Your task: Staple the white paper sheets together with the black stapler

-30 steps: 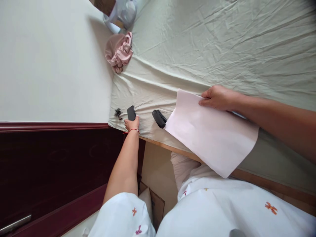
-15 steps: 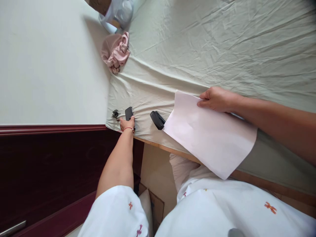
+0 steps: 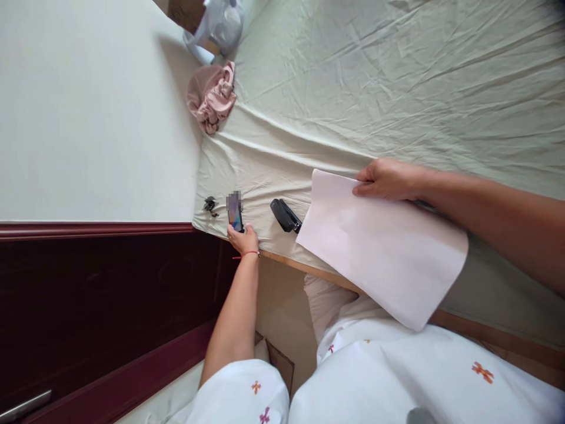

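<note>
My left hand [image 3: 245,238] is closed around the lower end of a smartphone [image 3: 235,217], whose screen is lit and partly pixelated. A red string bracelet circles that wrist. With thumb and fingers, my right hand [image 3: 388,178] pinches the far edge of white paper [image 3: 384,247], which slants across the near edge of the sheet-covered surface. A black stapler [image 3: 285,215] lies between the phone and the paper, close to the paper's left corner. Left of the phone sits a small dark bunch [image 3: 210,205], perhaps keys.
A pale green sheet [image 3: 353,88] covers the surface in wrinkles. Crumpled pink cloth [image 3: 212,97] and a clear plastic bag [image 3: 223,26] lie at the far left. A white top [image 3: 97,118] over a dark red cabinet [image 3: 110,282] borders the left.
My left hand has taken hold of the phone and drawn it slightly nearer; its dark screen is now lit. My right hand still holds the paper, nearly unmoved.
</note>
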The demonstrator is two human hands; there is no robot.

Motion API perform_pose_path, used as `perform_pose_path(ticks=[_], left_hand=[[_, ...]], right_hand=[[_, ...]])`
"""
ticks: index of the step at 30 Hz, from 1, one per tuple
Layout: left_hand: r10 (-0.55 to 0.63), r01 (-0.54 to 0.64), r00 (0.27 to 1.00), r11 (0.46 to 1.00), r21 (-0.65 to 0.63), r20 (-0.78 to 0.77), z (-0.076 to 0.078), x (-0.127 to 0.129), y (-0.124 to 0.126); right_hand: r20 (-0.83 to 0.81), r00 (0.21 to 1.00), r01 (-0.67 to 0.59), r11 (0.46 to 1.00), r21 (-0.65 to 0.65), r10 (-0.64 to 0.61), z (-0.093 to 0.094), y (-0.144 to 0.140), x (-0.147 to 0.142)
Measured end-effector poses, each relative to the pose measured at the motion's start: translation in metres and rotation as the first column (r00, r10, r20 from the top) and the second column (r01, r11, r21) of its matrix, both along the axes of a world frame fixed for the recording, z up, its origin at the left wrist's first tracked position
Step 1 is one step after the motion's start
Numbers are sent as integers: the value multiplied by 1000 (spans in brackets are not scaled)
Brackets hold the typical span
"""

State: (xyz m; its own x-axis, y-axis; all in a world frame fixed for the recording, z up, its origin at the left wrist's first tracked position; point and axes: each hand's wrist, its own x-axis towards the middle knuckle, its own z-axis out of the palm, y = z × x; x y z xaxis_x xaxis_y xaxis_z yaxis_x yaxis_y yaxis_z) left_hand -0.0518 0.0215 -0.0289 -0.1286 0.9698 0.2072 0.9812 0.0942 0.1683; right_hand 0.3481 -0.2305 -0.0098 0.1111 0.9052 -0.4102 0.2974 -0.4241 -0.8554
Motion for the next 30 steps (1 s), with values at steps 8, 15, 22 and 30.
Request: perform_pose_path(ticks=[8,15,22,30], left_hand=[[-243,136,870,955,264,430,-22,-16,-130],[-265,412,383,907,94,885,-12,47,-205],[-122,517,281,855,-43,952,-16,85,-192],[-117,343,253,939,24,960,-36,96,-196]], right_hand=[[-501,865,20,999,48,7,-8,-12,19],[-605,759,334,941,49,-238,-5,-10,7],[-564,787,350,934,73,-251,-11,-8,8],[-449,866,311,939,146,-217,-7,-9,8]])
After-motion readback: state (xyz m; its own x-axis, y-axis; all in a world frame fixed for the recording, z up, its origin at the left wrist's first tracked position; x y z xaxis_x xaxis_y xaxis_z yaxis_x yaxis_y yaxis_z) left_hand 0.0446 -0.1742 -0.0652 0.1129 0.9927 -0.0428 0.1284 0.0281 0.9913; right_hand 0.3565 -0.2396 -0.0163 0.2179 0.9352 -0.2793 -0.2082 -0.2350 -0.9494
